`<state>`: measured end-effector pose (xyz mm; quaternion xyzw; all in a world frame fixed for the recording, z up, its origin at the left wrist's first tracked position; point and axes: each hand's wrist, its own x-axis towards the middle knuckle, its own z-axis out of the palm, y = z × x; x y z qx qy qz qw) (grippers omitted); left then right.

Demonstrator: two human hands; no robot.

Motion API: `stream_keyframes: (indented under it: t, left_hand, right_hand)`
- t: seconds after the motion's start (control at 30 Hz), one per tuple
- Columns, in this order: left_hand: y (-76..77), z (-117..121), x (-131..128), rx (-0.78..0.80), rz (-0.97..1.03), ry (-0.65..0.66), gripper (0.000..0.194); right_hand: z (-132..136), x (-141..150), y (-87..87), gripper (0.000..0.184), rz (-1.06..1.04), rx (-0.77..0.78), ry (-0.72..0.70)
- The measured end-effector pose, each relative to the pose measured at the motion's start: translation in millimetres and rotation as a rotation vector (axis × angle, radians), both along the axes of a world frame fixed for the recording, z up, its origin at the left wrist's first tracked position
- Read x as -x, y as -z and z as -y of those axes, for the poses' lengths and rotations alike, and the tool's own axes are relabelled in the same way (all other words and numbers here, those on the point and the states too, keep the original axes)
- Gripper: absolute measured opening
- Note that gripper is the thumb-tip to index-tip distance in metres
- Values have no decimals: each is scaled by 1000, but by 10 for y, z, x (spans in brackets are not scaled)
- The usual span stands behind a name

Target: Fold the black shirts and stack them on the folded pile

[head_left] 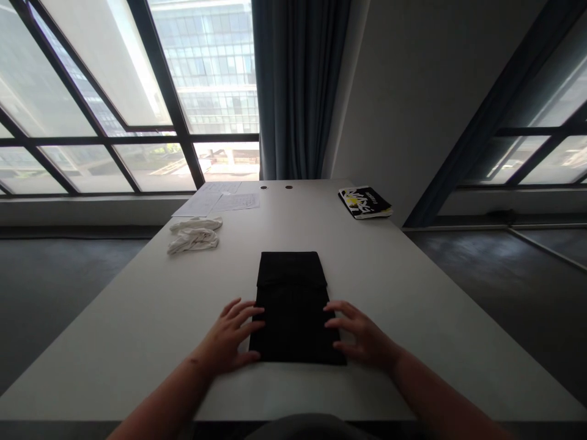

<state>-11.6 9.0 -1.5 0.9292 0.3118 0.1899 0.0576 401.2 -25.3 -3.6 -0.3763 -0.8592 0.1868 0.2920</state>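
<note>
A folded black cloth (296,327) lies flat on the white table in front of me, with a folded-over band across its far part. My left hand (233,333) is at its left side, fingers spread and the tips over the edge. On the opposite side, my right hand (360,333) has its fingers apart too, their tips at the right edge. Neither hand is closed around the cloth. Whether the fingertips press on it or just hover, I cannot tell.
White gloves or cloths (195,238) lie crumpled at the left of the table (183,330). Behind them are papers (215,200). A black book with white and yellow print (365,203) rests near the far right edge. A dark curtain (298,91) hangs beyond the table.
</note>
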Motion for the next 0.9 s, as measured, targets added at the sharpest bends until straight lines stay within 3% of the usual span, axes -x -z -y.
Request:
stream_keyframes:
  t: [0.07, 0.17, 0.23, 0.4, 0.63, 0.9]
  left_hand:
    - [13, 202, -57, -13, -14, 48, 55]
    - [57, 307, -116, 13, -12, 50, 44]
    - [83, 290, -137, 12, -4, 45, 39]
    - [128, 237, -201, -6, -10, 34, 61]
    - [87, 255, -266, 30, -16, -79, 68]
    - [-57, 239, -204, 59, 88, -64, 40]
  right_hand:
    - [234, 115, 0, 34, 58, 43, -85]
    - [387, 196, 77, 38, 91, 37, -38]
    - [381, 202, 143, 42, 79, 6, 17]
    - [289, 198, 235, 64, 38, -32, 130]
    - [245, 172, 229, 48, 5, 52, 198]
    - [357, 87, 13, 25, -154, 92, 139]
